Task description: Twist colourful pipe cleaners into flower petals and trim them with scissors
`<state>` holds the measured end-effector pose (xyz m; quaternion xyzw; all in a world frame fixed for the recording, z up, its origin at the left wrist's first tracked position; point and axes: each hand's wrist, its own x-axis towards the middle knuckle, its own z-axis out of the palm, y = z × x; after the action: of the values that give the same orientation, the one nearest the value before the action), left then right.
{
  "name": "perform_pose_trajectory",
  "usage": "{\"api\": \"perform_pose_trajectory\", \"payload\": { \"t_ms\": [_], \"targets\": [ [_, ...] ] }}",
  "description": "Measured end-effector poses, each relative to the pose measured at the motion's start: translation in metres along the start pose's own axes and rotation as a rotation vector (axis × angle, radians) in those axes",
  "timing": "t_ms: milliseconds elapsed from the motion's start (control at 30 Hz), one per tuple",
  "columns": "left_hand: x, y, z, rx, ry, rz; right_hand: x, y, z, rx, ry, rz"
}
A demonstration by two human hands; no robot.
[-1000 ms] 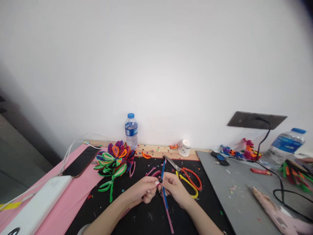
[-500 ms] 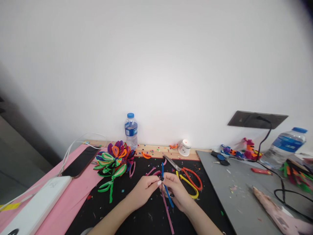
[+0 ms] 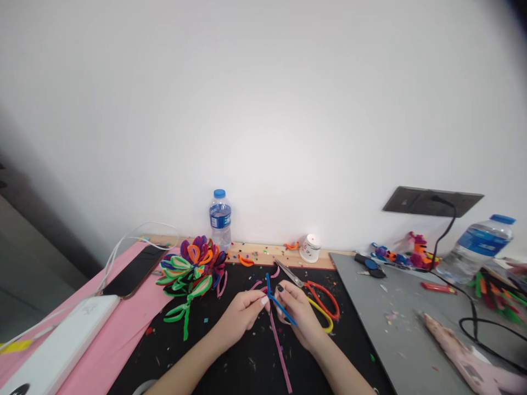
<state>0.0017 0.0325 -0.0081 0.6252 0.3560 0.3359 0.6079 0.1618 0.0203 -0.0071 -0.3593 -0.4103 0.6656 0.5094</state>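
Observation:
Over the black mat, my left hand [image 3: 245, 314] is closed in a pinch at the bend of a blue pipe cleaner [image 3: 284, 311]. A long pink pipe cleaner [image 3: 280, 351] hangs down from the same spot, its upper end hidden by my fingers. My right hand [image 3: 300, 312] curls around the blue stem's lower right part, one dark-nailed finger raised beside the bend. Scissors [image 3: 307, 285] with red and yellow handles lie just behind my right hand. Short pink curved pieces [image 3: 257, 285] rest behind my left hand.
Left stands a pipe-cleaner flower bunch [image 3: 193, 269] before a water bottle [image 3: 220, 216]. A paper cup [image 3: 310, 248] stands at the back. A phone [image 3: 134, 271] and white power bank [image 3: 66, 345] lie on pink cloth. The grey board [image 3: 395, 334] at right holds keys [image 3: 370, 266] and a cable.
The blue pipe cleaner, nearly straight before, is now bent at my left fingertips, its lower part swung right. My right hand's fingers have moved off the pinch point and lifted slightly.

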Motion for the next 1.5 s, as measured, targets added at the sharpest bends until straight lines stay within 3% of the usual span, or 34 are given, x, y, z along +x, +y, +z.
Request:
{"api": "perform_pose_trajectory", "payload": {
  "t_ms": [133,333,667,1067,1200,1333,1500],
  "targets": [
    [0.001,0.0004,-0.0031,-0.45,-0.073,-0.147,0.0001,-0.0056,-0.0002,-0.352,0.139,-0.256],
    [0.0,0.0033,-0.0066,-0.637,-0.131,-0.229,-0.0029,-0.0057,0.0025,-0.612,0.038,-0.317],
    [-0.0023,0.0023,-0.0056,-0.624,-0.238,-0.296,-0.0029,-0.007,0.001,-0.698,0.07,-0.352],
    [-0.0036,0.0057,-0.0038,-0.494,-0.204,-0.318,-0.0043,-0.0027,-0.0019,-0.821,0.054,-0.321],
    [-0.0041,0.0044,-0.0042,-0.469,-0.222,-0.283,-0.004,-0.0032,-0.0019,-0.764,0.05,-0.277],
    [-0.0035,0.0024,-0.003,-0.418,-0.228,-0.234,-0.0046,-0.0068,0.0005,-0.607,-0.038,-0.175],
    [-0.0016,0.0011,-0.0021,-0.216,-0.182,-0.159,-0.0047,-0.0098,0.0033,-0.468,-0.118,-0.103]
  ]
}}
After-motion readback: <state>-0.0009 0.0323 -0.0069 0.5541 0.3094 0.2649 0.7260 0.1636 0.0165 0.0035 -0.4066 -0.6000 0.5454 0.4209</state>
